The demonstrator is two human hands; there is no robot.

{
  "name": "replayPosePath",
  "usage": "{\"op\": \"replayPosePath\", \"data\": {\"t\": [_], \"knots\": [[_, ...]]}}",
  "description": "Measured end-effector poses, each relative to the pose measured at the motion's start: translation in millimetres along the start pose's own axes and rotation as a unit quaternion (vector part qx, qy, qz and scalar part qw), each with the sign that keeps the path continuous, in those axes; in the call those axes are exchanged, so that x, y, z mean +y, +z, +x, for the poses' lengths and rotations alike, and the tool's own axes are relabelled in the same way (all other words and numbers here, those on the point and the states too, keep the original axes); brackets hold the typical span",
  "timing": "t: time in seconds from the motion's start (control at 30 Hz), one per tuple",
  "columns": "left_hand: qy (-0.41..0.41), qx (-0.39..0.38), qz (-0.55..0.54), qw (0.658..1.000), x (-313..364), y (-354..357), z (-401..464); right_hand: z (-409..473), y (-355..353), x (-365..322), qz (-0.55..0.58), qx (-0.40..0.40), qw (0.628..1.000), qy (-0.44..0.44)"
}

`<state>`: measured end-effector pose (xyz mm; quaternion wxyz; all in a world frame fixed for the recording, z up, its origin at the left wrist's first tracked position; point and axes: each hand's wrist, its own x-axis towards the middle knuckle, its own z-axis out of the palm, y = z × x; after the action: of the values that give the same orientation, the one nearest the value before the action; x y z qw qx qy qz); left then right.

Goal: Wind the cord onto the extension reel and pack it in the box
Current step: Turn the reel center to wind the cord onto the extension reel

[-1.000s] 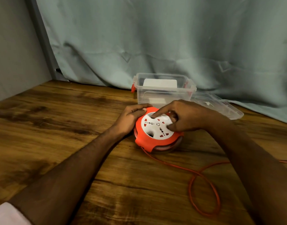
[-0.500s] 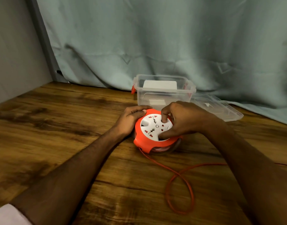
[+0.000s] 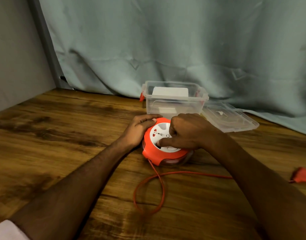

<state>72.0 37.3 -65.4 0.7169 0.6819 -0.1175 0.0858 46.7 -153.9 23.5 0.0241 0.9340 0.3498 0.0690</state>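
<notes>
**Winding in progress: watch the loose loop and the plug end**

I see the extension reel flat on the table, just in front of the clear box. My left hand is clamped around the reel's orange rim at its 9 o'clock side, bracing it. My right hand is curled on the white socket face, a finger pressed into a recess, apparently cranking it.

Risks as I judge them:
- The cord leaves the reel at 6 o'clock and crosses itself in a loop. If it tightens, it could kink or jam at the entry slot.
- The plug lies well apart at 3 o'clock, blurred. It could drag and snag under my right forearm, which lies over the cord.
- If the brace slips, the whole reel spins instead of the hub.
- The box already holds something white, so the fit may be tight.

Surface: dark wood-grain table, bare apart from these items. Box lid lies just right of the box. Grey-green curtain hangs behind, plain wall at 10 o'clock.
</notes>
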Motion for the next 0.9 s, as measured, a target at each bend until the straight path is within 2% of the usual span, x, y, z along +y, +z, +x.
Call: {"op": "replayPosePath", "data": {"t": [0.17,0.33,0.6,0.9], "knots": [[0.001,0.005,-0.004,1.0,0,0,1,1,-2,13,0.058,0.002,0.998,-0.02],[0.014,-0.006,-0.003,1.0,-1,-2,2,1,-8,26,0.203,-0.064,0.977,-0.025],[0.008,-0.014,0.009,1.0,-1,-1,2,-3,-15,30,0.109,-0.075,0.99,-0.042],[0.002,0.015,0.016,1.0,3,-1,-2,1,0,26,0.045,-0.002,0.999,0.016]]}}
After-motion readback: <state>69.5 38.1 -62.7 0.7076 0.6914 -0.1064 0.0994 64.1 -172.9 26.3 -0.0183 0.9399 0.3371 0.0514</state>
